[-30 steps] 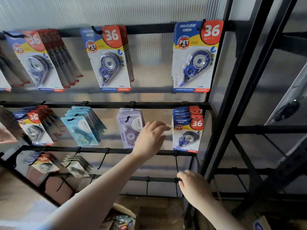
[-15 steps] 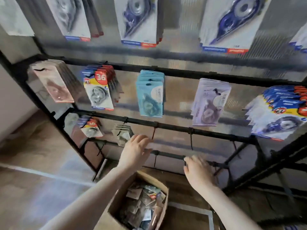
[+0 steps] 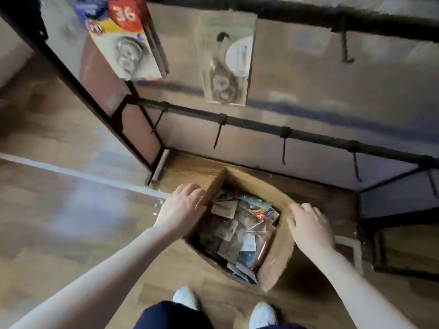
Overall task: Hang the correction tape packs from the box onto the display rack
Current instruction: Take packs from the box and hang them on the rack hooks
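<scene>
Wood-plank floor is filling the lower frame, with a pale strip crossing at left. A translucent ribbed panel is spanning the upper right, glowing softly.
</scene>
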`<control>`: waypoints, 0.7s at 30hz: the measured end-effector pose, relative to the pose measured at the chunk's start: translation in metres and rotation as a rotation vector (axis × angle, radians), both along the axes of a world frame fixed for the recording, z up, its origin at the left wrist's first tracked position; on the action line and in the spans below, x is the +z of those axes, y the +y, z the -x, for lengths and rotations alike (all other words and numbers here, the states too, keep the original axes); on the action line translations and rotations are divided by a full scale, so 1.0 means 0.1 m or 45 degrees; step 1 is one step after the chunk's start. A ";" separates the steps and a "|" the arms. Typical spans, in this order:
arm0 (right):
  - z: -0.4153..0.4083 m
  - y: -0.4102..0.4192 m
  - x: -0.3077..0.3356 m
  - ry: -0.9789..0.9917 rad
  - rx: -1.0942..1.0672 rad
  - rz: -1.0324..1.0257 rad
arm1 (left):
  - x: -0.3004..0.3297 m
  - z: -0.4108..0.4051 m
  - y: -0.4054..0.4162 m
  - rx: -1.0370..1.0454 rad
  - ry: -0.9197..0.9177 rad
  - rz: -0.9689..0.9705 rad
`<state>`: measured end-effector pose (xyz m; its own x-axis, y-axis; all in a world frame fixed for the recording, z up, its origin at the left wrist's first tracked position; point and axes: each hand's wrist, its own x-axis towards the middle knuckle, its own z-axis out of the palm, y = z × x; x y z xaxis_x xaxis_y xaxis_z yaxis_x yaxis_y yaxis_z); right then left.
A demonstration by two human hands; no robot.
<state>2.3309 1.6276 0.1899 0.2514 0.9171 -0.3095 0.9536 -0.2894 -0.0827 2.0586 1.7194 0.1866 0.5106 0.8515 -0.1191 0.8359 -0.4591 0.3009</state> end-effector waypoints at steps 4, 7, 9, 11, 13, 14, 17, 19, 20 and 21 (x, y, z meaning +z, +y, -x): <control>-0.03 0.20 -1.37 0.012 0.052 0.029 | -1.30 -0.14 0.08 -0.090 0.069 0.026; -0.08 0.40 -2.16 -0.030 0.105 0.051 | -2.12 -0.32 0.21 -0.231 0.274 0.059; -0.12 0.50 -2.54 -0.051 0.096 0.054 | -2.54 -0.44 0.30 -0.284 0.438 0.097; -0.16 0.58 -2.80 -0.088 0.080 0.075 | -2.85 -0.53 0.35 -0.285 0.563 0.191; -0.21 0.63 -2.96 -0.129 0.086 0.114 | -3.06 -0.59 0.38 -0.291 0.643 0.260; -0.24 0.65 -3.01 -0.136 0.084 0.134 | -3.15 -0.60 0.39 -0.299 0.673 0.253; -0.31 0.66 -3.09 -0.047 0.054 0.202 | -3.31 -0.60 0.44 -0.403 0.595 -0.054; -0.30 0.63 -3.13 0.031 0.077 0.290 | -3.39 -0.58 0.46 -0.459 0.540 -0.216; -0.29 0.60 -3.16 0.064 0.081 0.332 | -3.44 -0.56 0.47 -0.456 0.518 -0.223; -0.29 0.59 -3.19 0.094 0.073 0.360 | -3.48 -0.56 0.45 -0.485 0.555 -0.221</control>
